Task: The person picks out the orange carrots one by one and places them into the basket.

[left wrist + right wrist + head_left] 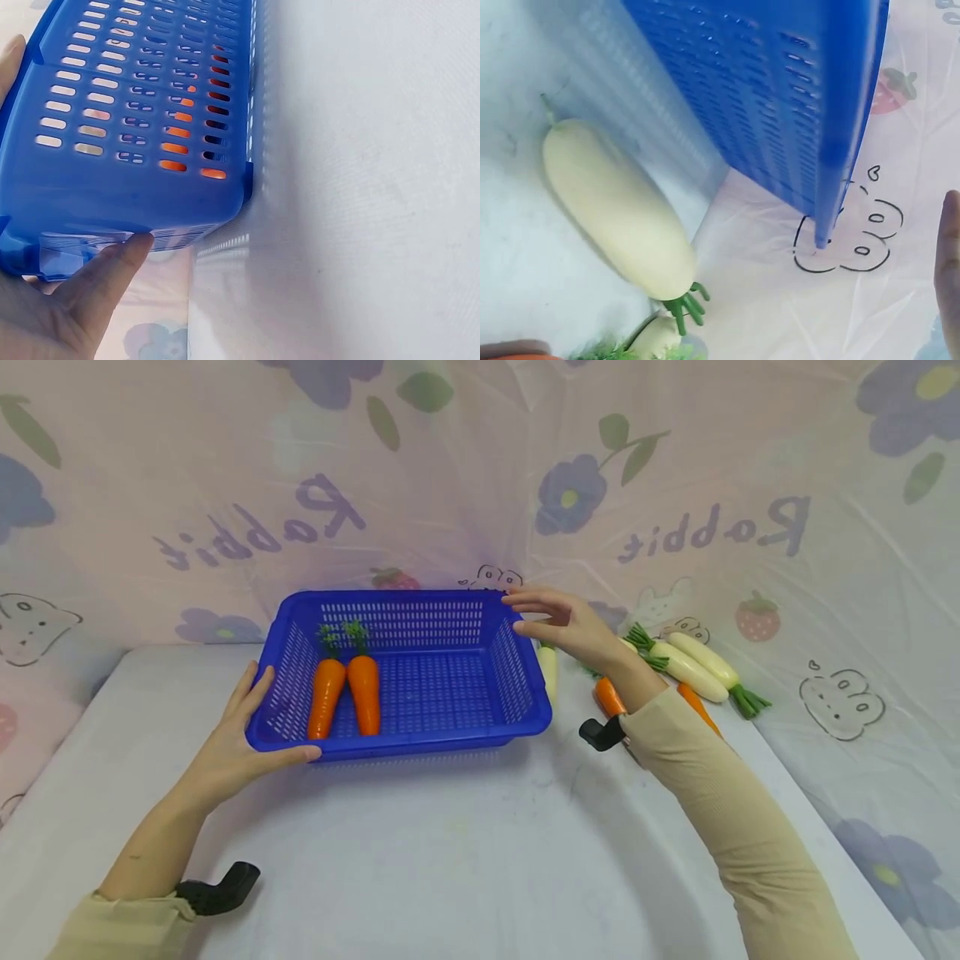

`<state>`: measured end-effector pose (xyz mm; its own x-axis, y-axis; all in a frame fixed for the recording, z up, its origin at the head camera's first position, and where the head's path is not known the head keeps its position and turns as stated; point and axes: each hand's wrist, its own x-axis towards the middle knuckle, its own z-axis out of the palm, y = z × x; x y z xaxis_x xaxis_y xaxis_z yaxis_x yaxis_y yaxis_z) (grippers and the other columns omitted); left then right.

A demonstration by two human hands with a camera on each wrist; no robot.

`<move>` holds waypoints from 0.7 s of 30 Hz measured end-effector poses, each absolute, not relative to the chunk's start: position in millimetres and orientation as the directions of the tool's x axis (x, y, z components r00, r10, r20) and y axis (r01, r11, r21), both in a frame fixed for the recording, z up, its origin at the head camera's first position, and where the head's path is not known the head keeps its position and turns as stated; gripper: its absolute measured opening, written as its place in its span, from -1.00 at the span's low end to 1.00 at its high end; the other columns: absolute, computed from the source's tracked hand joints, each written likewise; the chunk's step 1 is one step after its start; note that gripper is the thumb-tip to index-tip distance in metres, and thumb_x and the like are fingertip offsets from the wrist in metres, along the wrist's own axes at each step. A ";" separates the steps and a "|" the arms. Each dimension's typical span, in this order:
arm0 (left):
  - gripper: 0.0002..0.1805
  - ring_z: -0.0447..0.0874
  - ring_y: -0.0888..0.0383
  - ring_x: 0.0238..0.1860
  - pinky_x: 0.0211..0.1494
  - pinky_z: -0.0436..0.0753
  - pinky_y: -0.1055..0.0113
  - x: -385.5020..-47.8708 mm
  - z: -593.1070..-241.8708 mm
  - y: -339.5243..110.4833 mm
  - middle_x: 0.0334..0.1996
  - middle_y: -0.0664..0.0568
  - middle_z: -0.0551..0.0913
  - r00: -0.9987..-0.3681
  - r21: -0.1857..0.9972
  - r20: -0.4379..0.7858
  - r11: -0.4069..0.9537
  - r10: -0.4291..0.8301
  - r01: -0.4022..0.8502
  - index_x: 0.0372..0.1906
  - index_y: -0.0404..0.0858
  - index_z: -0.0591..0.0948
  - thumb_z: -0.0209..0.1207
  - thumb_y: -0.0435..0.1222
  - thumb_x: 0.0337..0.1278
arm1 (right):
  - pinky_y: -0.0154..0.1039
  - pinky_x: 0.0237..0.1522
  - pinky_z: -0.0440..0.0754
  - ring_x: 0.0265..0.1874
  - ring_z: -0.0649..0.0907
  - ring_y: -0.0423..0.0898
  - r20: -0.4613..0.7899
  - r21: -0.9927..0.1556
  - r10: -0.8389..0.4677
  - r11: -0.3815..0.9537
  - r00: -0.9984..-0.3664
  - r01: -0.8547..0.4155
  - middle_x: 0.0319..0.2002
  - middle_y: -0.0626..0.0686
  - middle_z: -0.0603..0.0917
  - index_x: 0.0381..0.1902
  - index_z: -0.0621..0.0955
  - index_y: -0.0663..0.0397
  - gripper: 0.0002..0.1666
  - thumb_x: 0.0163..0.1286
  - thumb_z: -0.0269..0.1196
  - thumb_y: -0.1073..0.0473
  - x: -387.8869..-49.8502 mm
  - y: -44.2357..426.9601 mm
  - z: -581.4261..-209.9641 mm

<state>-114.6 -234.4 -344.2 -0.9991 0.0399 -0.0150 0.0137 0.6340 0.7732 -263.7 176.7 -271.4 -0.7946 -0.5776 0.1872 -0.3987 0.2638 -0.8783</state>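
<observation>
Head view: the blue basket (420, 745) is near the back edge of the white surface (450, 852), left of centre; whether its base lies fully flat, I cannot tell.
Carrots in the basket: two orange carrots (365, 693) side by side at its left end, leafy tops (356, 633) toward its back wall.
Left hand: the left hand (228, 760) is spread wide around the basket's front left corner, thumb along the front rim, other fingers straight at the left side.
Right hand: the right hand (573, 627) is wide too, fingers extended at the basket's back right corner; one finger shows apart from the basket in the right wrist view, and I cannot tell whether the others touch it.
Nearest radish: a white radish (619, 210) lies on the surface just beside the basket's right wall, not touching it.
Back right corner of the surface: more white radishes (686, 668) with green stems, loose carrots (609, 696) near them, partly hidden by the right arm.
Sleeves: beige sleeves (697, 777), a black mount (221, 891) at each wrist.
Backdrop: a pink printed backdrop (450, 468) behind the surface.
</observation>
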 end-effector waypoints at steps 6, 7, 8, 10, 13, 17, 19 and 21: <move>0.26 -0.51 -0.35 0.48 0.24 -0.16 -0.57 -114.2 -343.2 -235.0 0.51 0.11 -0.56 -0.999 0.775 -0.009 0.632 0.041 0.019 0.51 0.12 -0.32 0.40 -0.02 -0.06 | -0.14 0.18 0.57 0.34 0.36 0.14 0.202 -0.887 -0.547 0.248 -0.812 -0.388 0.42 0.02 0.29 0.23 0.51 0.20 -0.52 0.36 0.20 0.27 -261.6 185.0 -276.0; 0.26 -0.52 -0.35 0.48 0.24 -0.17 -0.57 -114.1 -343.2 -235.4 0.51 0.12 -0.56 -0.999 0.776 -0.009 0.630 0.042 0.020 0.51 0.12 -0.32 0.40 -0.02 -0.06 | -0.14 0.17 0.57 0.34 0.36 0.14 0.206 -0.889 -0.540 0.245 -0.816 -0.386 0.42 0.04 0.30 0.23 0.51 0.21 -0.52 0.36 0.20 0.27 -261.3 186.5 -276.8; 0.26 -0.52 -0.34 0.48 0.24 -0.18 -0.57 -114.1 -343.2 -235.8 0.51 0.13 -0.57 -0.999 0.777 -0.008 0.629 0.043 0.021 0.51 0.12 -0.32 0.40 -0.03 -0.05 | -0.13 0.18 0.56 0.34 0.37 0.13 0.210 -0.889 -0.535 0.244 -0.819 -0.387 0.42 0.04 0.30 0.23 0.51 0.22 -0.53 0.36 0.20 0.27 -261.2 187.9 -277.7; 0.26 -0.52 -0.34 0.48 0.25 -0.18 -0.56 -114.1 -342.8 -236.8 0.51 0.13 -0.56 -0.999 0.777 -0.008 0.630 0.043 0.021 0.51 0.13 -0.32 0.40 -0.03 -0.05 | -0.08 0.24 0.51 0.33 0.39 0.11 0.220 -0.886 -0.524 0.246 -0.823 -0.394 0.41 0.06 0.31 0.22 0.51 0.23 -0.53 0.36 0.20 0.27 -261.4 190.8 -279.7; 0.26 -0.53 -0.35 0.47 0.24 -0.17 -0.56 -114.5 -342.6 -237.4 0.51 0.12 -0.57 -0.999 0.775 -0.017 0.632 0.045 0.015 0.51 0.13 -0.33 0.39 -0.03 -0.05 | 0.01 0.33 0.40 0.31 0.41 0.10 0.237 -0.883 -0.511 0.242 -0.826 -0.403 0.40 0.09 0.33 0.21 0.51 0.27 -0.54 0.36 0.19 0.30 -261.1 195.7 -283.4; 0.26 -0.53 -0.36 0.47 0.25 -0.17 -0.56 -115.6 -343.6 -237.6 0.51 0.09 -0.58 -0.998 0.772 -0.024 0.636 0.050 0.013 0.51 0.11 -0.33 0.39 -0.03 -0.05 | -0.10 0.30 0.46 0.27 0.44 0.05 0.249 -0.876 -0.491 0.253 -0.835 -0.410 0.39 0.12 0.34 0.20 0.51 0.31 -0.54 0.36 0.19 0.33 -258.9 203.6 -289.5; 0.26 -0.53 -0.36 0.47 0.25 -0.16 -0.56 -116.5 -344.4 -237.5 0.51 0.08 -0.58 -0.998 0.772 -0.024 0.635 0.051 0.013 0.52 0.11 -0.32 0.40 -0.04 -0.06 | -0.23 0.24 0.50 0.26 0.46 0.03 0.252 -0.875 -0.481 0.258 -0.840 -0.410 0.38 0.14 0.33 0.21 0.50 0.34 -0.54 0.36 0.18 0.34 -256.8 207.9 -292.5; 0.26 -0.53 -0.36 0.47 0.25 -0.17 -0.56 -116.9 -344.9 -237.3 0.51 0.08 -0.58 -0.998 0.772 -0.023 0.635 0.055 0.017 0.52 0.11 -0.32 0.40 -0.04 -0.06 | -0.34 0.19 0.52 0.26 0.45 0.03 0.250 -0.884 -0.465 0.248 -0.849 -0.396 0.38 0.15 0.32 0.20 0.48 0.38 -0.55 0.37 0.16 0.35 -255.2 212.1 -296.0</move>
